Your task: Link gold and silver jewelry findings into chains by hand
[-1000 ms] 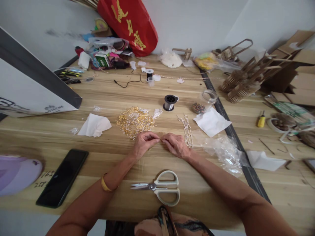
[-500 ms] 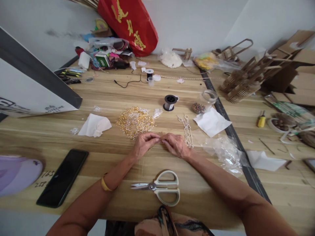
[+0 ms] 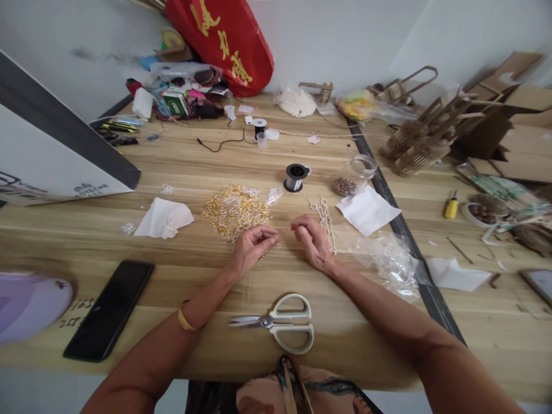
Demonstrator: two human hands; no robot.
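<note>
My left hand rests on the wooden table with its fingers pinched together on something too small to name. It lies just below a heap of small gold and silver findings. My right hand is a short gap to the right, fingers curled in a pinch, beside a row of finished silver chains. What it holds I cannot make out. White-handled scissors lie closed near the table's front edge, below both hands.
A spool of thin wire and a jar of beads stand behind the hands. White tissue, paper, crumpled plastic and a black phone lie around. Clutter and a red bag line the back wall.
My hands were touching fingertip to fingertip; now they have drawn apart, the right hand moving right and slightly up. The view shifted a little.
</note>
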